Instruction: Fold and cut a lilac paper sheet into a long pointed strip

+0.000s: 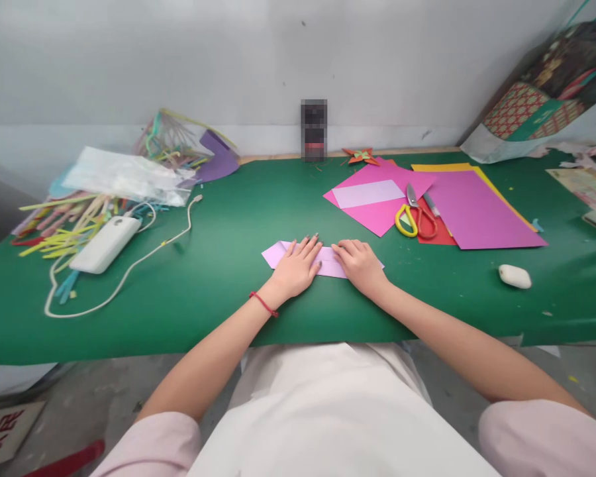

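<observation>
A folded strip of light pink paper (275,254) lies on the green table (218,278) near its front edge. My left hand (298,265) lies flat on the middle of the strip with fingers stretched out; a red cord circles its wrist. My right hand (360,264) rests on the strip's right part with fingers curled down and pressing on the paper. Neither hand lifts the paper off the table.
Pink, purple, yellow and red paper sheets (477,209) lie at the right with yellow-and-red scissors (414,218) on them. A white power bank (104,244) with its cable, coloured strips (64,228) and plastic bags sit at the left. A white eraser-like lump (514,275) lies right.
</observation>
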Available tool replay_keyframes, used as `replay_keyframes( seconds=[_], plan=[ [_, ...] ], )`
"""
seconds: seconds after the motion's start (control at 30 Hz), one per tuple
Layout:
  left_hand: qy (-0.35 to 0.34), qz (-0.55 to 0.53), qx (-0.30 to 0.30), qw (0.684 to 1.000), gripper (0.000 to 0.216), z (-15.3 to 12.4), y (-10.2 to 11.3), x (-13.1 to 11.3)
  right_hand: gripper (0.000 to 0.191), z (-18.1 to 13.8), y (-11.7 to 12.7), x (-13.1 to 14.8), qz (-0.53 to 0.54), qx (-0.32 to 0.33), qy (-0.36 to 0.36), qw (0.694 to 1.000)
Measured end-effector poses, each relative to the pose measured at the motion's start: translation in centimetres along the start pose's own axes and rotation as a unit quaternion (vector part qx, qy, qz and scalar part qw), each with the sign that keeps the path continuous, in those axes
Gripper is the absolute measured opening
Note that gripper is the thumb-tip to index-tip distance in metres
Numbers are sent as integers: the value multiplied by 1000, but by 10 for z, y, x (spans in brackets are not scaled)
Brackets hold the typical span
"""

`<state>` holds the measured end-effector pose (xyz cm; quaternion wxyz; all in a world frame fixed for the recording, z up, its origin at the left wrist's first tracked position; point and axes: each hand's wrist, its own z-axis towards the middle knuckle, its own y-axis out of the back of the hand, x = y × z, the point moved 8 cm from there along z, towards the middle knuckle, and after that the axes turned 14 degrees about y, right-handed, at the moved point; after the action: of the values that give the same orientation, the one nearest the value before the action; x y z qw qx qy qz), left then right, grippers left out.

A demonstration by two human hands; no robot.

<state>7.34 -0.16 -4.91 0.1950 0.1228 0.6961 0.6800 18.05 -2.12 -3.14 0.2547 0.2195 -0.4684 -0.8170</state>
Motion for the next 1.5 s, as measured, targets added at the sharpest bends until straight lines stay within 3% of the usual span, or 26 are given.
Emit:
replay_keyframes(
  seconds=[0.23, 0.6, 0.9, 1.27, 1.5],
  plan=[
    [3, 7, 0, 1000, 52, 0, 1, -2, 42, 2, -4, 11, 81, -5, 57, 995],
    [-5, 2, -8, 1000, 51, -1, 1, -2, 51, -6, -18, 4, 190, 34, 20, 981],
    [-13, 4, -19, 1000, 50, -2, 2, -3, 54, -6, -19, 1, 187, 109, -7, 976],
    [-19, -2, -18, 1000, 49, -1, 2, -1, 68, -8, -26, -3, 264, 208, 0, 942],
    [-6, -16, -7, 1000, 49, -1, 2, 0, 63, -8, -27, -4, 257, 173, 0, 951]
  ],
)
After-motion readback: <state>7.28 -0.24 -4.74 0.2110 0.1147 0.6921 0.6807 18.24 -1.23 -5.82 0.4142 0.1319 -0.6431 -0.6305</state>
